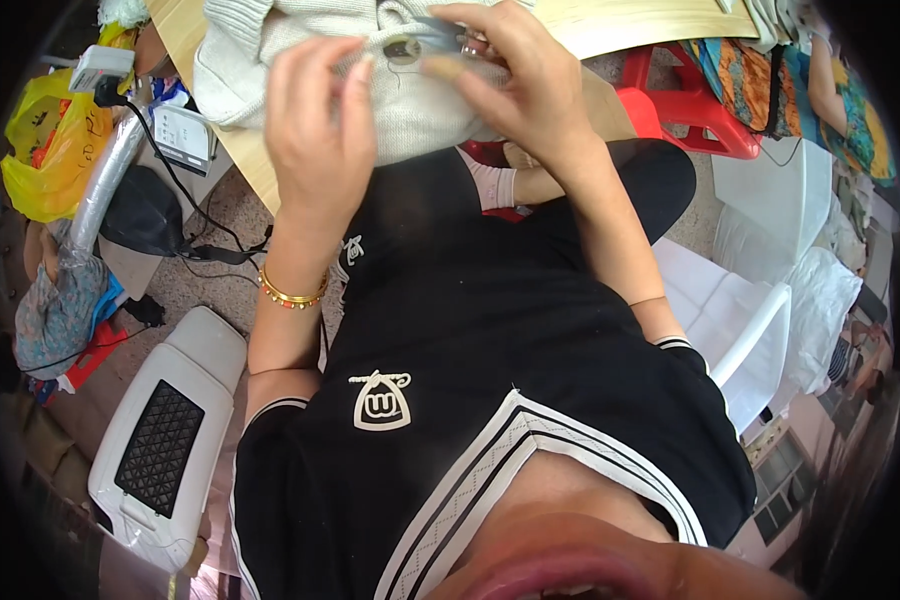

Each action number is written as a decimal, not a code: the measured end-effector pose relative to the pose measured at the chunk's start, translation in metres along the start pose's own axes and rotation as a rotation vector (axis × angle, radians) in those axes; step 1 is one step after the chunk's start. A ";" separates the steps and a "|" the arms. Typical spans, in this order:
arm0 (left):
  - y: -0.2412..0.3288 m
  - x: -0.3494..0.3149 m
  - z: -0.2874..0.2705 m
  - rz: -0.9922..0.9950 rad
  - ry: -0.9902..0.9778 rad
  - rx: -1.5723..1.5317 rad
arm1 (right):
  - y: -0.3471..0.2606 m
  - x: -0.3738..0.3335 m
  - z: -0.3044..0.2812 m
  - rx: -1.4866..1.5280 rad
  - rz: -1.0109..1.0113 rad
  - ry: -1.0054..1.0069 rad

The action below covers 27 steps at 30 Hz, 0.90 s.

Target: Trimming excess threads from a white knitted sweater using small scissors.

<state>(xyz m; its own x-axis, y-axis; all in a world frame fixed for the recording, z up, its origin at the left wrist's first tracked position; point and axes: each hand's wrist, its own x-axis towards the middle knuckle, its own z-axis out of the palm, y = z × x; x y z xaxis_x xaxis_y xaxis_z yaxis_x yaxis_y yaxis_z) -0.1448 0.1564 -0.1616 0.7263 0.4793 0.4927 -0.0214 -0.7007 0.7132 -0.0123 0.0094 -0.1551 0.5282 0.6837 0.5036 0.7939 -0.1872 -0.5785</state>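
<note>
A cream knitted garment point(410, 120) lies across the table edge and hangs toward my lap. Over its left part, my left hand point(320, 125) is raised with thumb and fingertips drawn together. Motion blurs those fingers, and whatever they pinch is too small to make out. My right hand point(530, 85) is closed around a small grey metal tool point(438, 28), smeared by motion, its tip pointing left. Between the hands, a small dark oval spot point(402, 48) shows on the knit, with a thin dark thread below it.
A pale wooden table point(630, 22) spans the top. Red plastic stools point(690, 110) stand at the right, near a white plastic bin point(715, 300). To the left are a yellow plastic bag point(55, 140), a black cable point(175, 180) and a white appliance with a black grille point(170, 430).
</note>
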 end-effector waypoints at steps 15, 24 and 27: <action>-0.011 -0.010 0.025 -0.013 0.001 0.313 | 0.022 -0.006 0.022 -0.105 -0.029 -0.101; -0.009 -0.005 0.025 -0.043 -0.005 0.335 | 0.017 -0.002 0.003 0.003 0.080 -0.214; -0.012 -0.010 0.027 -0.127 0.011 0.223 | 0.026 -0.009 0.011 0.005 0.038 -0.207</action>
<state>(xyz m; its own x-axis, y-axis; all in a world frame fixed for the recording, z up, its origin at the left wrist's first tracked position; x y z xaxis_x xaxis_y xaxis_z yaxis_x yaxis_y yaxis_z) -0.1335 0.1454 -0.1887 0.7058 0.5757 0.4128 0.2224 -0.7333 0.6424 0.0004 0.0059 -0.1816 0.4837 0.8068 0.3393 0.7730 -0.2120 -0.5979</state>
